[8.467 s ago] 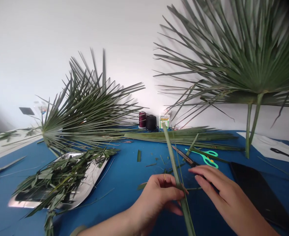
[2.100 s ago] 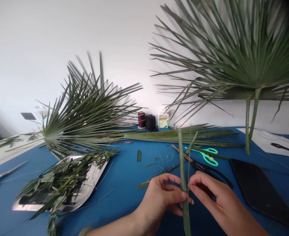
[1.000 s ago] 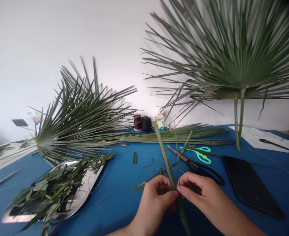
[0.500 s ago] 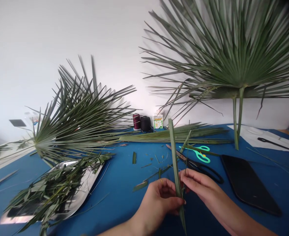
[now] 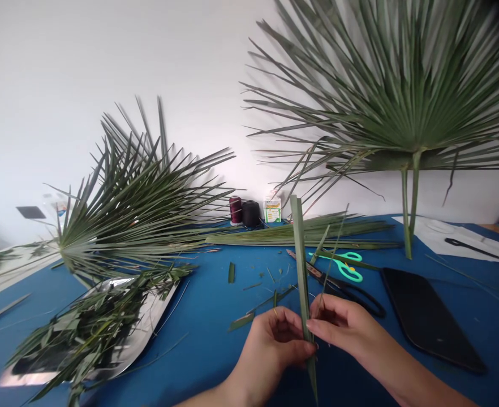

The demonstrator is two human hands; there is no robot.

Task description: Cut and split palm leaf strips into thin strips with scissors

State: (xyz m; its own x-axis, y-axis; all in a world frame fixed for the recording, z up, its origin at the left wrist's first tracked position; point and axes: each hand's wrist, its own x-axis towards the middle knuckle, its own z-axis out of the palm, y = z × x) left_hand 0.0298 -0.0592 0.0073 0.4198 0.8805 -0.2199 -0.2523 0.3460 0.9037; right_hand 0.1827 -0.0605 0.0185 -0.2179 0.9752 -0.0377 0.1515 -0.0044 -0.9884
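A long green palm leaf strip [image 5: 300, 254] stands nearly upright over the blue table [image 5: 215, 294]. My left hand [image 5: 270, 350] pinches it at its lower part between thumb and fingers. My right hand [image 5: 343, 328] pinches a thin sliver [image 5: 332, 254] that splits off the strip's right edge and rises beside it. Both hands meet at the strip, near the table's front. The strip's lower end hangs below my hands toward the frame's bottom.
A metal tray [image 5: 156, 305] heaped with leaf scraps lies left. Green-handled scissors [image 5: 347, 265] and black scissors [image 5: 351, 291] lie behind my hands, beside a black tablet [image 5: 427, 322]. Palm fronds [image 5: 139, 203] lean on the wall, thread spools [image 5: 243, 210] and cut strips [image 5: 317, 232] at the back.
The strip has swung from leaning left to nearly upright. My right hand has peeled a thin sliver away from its right edge. The view barely shifted.
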